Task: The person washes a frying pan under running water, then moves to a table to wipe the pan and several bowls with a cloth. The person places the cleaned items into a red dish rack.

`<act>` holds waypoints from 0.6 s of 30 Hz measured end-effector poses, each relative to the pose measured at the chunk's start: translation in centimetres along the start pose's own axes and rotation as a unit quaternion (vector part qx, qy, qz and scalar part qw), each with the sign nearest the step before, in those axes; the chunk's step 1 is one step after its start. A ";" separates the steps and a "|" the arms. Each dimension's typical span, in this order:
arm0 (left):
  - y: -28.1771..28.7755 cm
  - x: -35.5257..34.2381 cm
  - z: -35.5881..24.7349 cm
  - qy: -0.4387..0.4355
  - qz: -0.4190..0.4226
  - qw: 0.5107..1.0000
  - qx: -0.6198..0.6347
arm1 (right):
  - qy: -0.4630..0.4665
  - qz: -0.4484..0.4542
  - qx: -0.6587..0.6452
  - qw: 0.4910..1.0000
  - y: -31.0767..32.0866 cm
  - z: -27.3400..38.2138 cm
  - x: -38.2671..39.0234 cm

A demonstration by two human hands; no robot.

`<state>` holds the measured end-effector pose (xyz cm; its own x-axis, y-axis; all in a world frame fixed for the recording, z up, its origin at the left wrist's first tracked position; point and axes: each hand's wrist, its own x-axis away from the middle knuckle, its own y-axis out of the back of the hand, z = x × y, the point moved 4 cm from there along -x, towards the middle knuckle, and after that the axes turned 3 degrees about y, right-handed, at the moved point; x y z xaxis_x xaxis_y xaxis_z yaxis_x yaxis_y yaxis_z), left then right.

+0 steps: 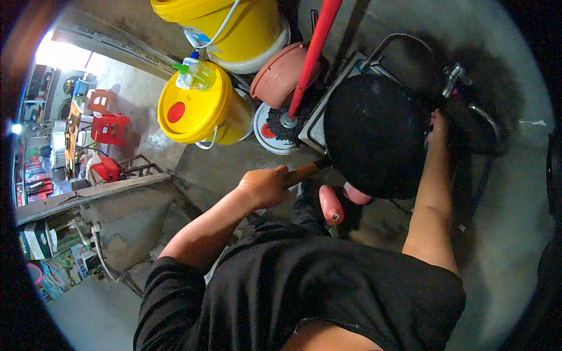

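Note:
My left hand (266, 184) is closed around the wooden handle (305, 172) of a large black wok (372, 131). My right hand (435, 126) grips the wok's far right side, its fingertips partly hidden. The wok is held over a metal-rimmed basin or sink (319, 123), covering most of it. A faucet (454, 79) with a hose is on the wall beside it. Below the wok lie a pink bottle-shaped object (329, 202) and another pink item (354, 193), partly hidden.
Yellow buckets (240, 29), a lidded yellow bucket (193, 123) topped by a bottle (193, 75), a pink tub (272, 79), a white bucket (269, 140) and a red-handled mop (310, 67) crowd the upper middle. A doorway at left shows red stools (111, 128) and shelves.

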<state>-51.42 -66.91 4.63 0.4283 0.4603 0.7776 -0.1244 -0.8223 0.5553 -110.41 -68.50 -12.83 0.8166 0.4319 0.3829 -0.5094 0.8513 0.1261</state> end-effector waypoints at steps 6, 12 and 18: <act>1.4 4.3 2.0 -0.016 -0.046 0.999 -0.018 | 0.000 0.018 -0.075 0.997 -0.6 4.0 7.1; 1.0 9.3 5.0 -0.021 -0.067 0.997 -0.018 | 0.039 0.084 -0.131 0.987 -1.2 6.6 13.3; -0.9 15.7 10.0 0.007 -0.080 0.997 0.004 | 0.050 0.109 -0.110 0.987 -5.0 7.5 19.7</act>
<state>-35.69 -62.31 13.39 0.4297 0.5908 0.6828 -0.0486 -0.7400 0.6709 -93.80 -66.53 0.95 0.7225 0.6299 0.2850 -0.6137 0.7742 -0.1552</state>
